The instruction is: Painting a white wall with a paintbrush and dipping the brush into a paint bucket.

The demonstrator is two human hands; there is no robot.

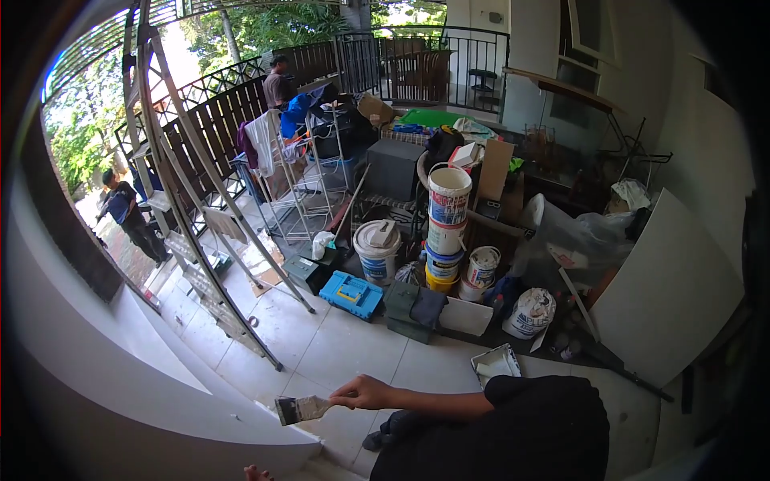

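My right hand [362,393] is closed around the handle of a wide paintbrush [301,410]. Its dark, paint-stained bristles point left, above the edge of a low white wall [192,413]. The black-sleeved arm reaches in from the right. Only some fingertips of my left hand [257,474] show at the lower edge; they look apart and hold nothing visible. A paint-smeared tray [496,363] lies on the floor beyond my right arm, partly hidden by the sleeve.
A tall metal ladder [192,168] stands at left. Stacked paint buckets [446,224], a blue toolbox [351,294], a dark toolbox [409,313] and a leaning white board [670,289] lie ahead. One person [128,210] stands at far left, another [277,84] near the fence.
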